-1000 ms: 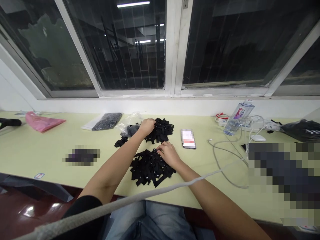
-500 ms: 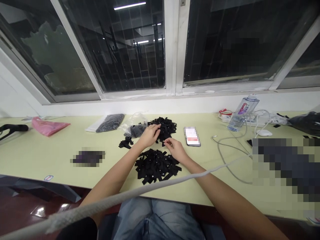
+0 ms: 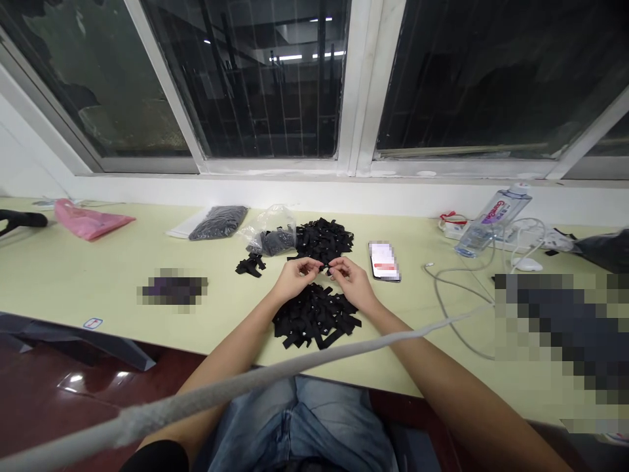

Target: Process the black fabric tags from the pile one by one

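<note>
My left hand (image 3: 295, 278) and my right hand (image 3: 354, 283) meet over the gap between two piles of short black fabric strips. Fingertips of both pinch a small black fabric strip (image 3: 325, 268), mostly hidden by the fingers. Just beyond them lies the far pile of black strips (image 3: 325, 238). Closer to my body is the near pile (image 3: 317, 318), where small shiny spots show on the strips. A clear plastic bag (image 3: 272, 237) with dark pieces in it leans beside the far pile, and a few loose strips (image 3: 251, 264) lie left of my left hand.
A phone (image 3: 384, 261) with a lit screen lies right of my hands. Further right stand a tilted water bottle (image 3: 494, 219) and cables (image 3: 439, 305). A grey cord (image 3: 275, 368) crosses in front of my forearms. A filled dark bag (image 3: 219, 223) and pink plastic (image 3: 91, 220) lie left.
My left hand has come back from the far pile to meet my right hand, and both now pinch at one strip. The camera view has shifted slightly.
</note>
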{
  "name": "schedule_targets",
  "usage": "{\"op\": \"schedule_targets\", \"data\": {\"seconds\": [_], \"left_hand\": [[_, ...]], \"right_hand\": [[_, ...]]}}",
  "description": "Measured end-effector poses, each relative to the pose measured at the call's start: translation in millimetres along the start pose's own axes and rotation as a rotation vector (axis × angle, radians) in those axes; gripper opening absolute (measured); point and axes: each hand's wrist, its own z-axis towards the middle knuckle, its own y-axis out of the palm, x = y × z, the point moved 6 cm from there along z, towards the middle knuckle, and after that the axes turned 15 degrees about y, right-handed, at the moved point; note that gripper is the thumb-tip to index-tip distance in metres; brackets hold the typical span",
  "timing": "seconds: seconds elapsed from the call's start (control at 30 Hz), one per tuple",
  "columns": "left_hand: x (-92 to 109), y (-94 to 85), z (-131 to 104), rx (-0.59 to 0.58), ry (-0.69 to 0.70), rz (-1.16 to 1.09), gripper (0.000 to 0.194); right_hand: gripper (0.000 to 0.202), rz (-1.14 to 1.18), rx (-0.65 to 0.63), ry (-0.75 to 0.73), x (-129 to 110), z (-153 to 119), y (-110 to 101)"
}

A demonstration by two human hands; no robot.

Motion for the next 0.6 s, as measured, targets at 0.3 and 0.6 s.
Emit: {"op": "schedule_targets", "data": {"seconds": [0.3, 0.6], "left_hand": [[18.1, 5.9, -2.8, -0.136, 0.099, 0.145, 0.026], [19.4, 9.3, -4.1, -0.153, 0.116, 0.156, 0.028]], "right_hand": [[0.027, 0.173, -0.022, 0.034, -15.5, -6.0, 0.6], [0.027, 0.230, -0.047, 0.056, -6.6, -4.1, 5.1]]}}
